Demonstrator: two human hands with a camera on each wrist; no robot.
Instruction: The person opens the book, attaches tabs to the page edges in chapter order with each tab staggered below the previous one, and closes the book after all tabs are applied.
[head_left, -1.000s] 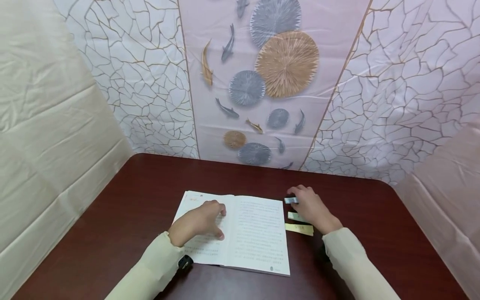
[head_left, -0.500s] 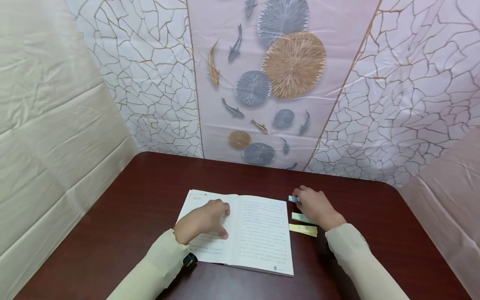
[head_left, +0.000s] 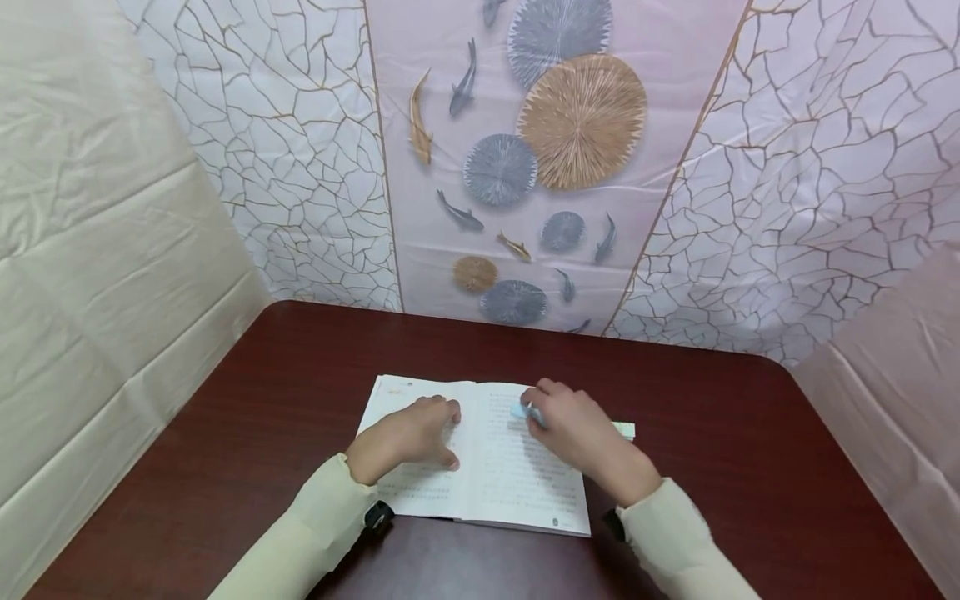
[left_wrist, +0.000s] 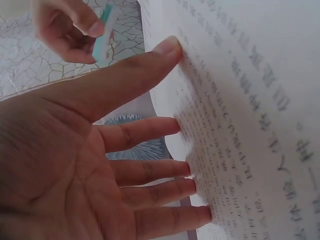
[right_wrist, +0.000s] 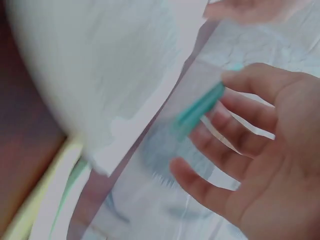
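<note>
An open book (head_left: 510, 492) with printed pages lies on the table. My left hand (head_left: 408, 435) rests on its left page, thumb and fingers spread; in the left wrist view the fingertips (left_wrist: 172, 124) touch the paper. Above the right page, my right hand (head_left: 576, 427) pinches a small pad of blue sticky notes (head_left: 527, 412) between thumb and fingers. Seen from the right wrist, the pad (right_wrist: 200, 110) looks blue-green and points away from the fingertips, somewhat blurred.
Right of the book, the end of a pale green sticky-note pad (head_left: 625, 430) shows past my right hand. A yellow pad (right_wrist: 30, 212) appears in the right wrist view. The dark red table (head_left: 337, 342) meets a patterned cloth backdrop (head_left: 315, 150).
My right hand has picked up the blue sticky-note pad from the table right of the book and moved left over the right page. The left hand stays on the left page.
</note>
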